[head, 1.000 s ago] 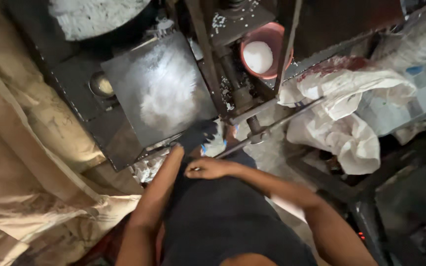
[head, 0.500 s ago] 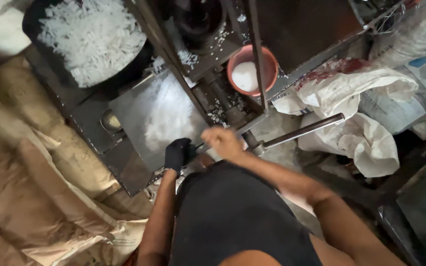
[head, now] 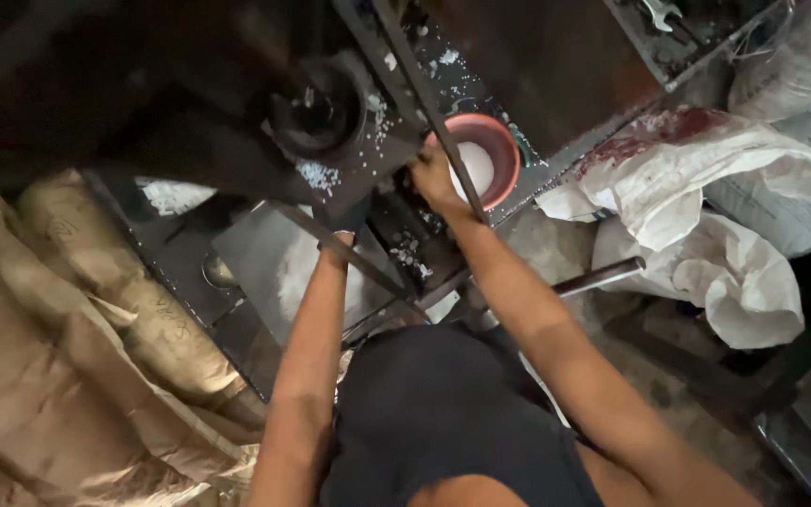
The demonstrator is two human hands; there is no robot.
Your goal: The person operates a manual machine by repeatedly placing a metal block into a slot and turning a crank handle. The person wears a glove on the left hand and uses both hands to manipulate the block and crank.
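— How is the lighting rated?
— Dim overall. The upper left is lost in deep shadow, and the machine body (head: 237, 103) is barely resolved. Light is received from the right, where the white sacks (head: 706, 216) are rendered brightest.

— Is glare or blur noted?
— Mild glare is seen on the metal tray (head: 265, 263). Soft blur is recorded on the forearms and the left hand (head: 344, 221). Edges are slightly stretched.
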